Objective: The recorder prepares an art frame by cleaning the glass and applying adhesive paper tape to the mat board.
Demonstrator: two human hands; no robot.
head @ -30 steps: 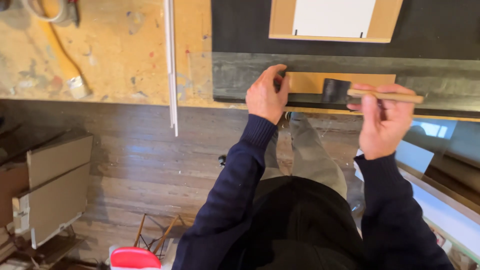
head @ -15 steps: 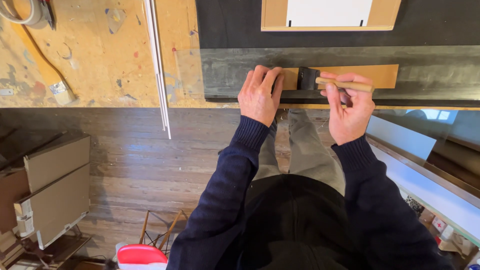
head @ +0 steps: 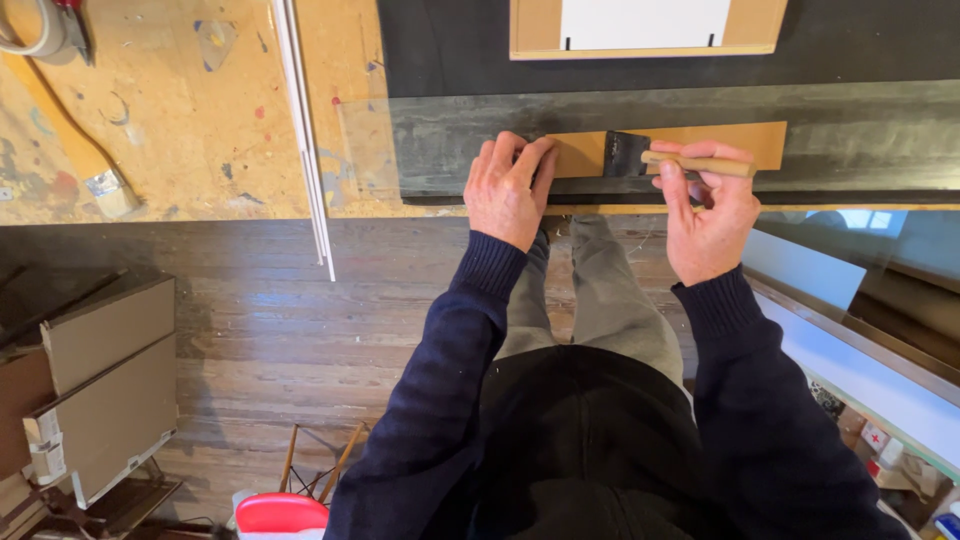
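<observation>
paint-spattered plywood makes up the workbench (head: 180, 110), seen from above with worn wooden floorboards (head: 250, 330) below its near edge. a dark mat (head: 850, 50) covers the bench's right part, and on it lies a clear sheet of glass (head: 450, 150) whose left end juts over the bare plywood.

on the glass, close to the bench's near edge, lies a long tan cardboard strip (head: 700, 140). the left hand (head: 508, 190) lies flat on the strip's left end — fingers together and pressed down, fingertips pointing away from the body. the right hand (head: 708, 215) pinches the pale wooden handle of a foam brush (head: 655, 158) between thumb and fingers; the handle lies sideways and the brush's black head rests on the strip, just right of the left hand.

further back on the mat sits a tan board with a white sheet (head: 645, 25) on it, cut off by the top edge. two thin white rods (head: 305, 130) lie across the plywood and stick out over the floor. a second brush with a wooden handle (head: 85, 160) lies at the bench's left, and a roll of tape (head: 30, 30) sits in the far left corner.

grey flat boxes (head: 105, 390) stand on the floor at left — a red-topped object (head: 280, 515) shows at the bottom edge.
</observation>
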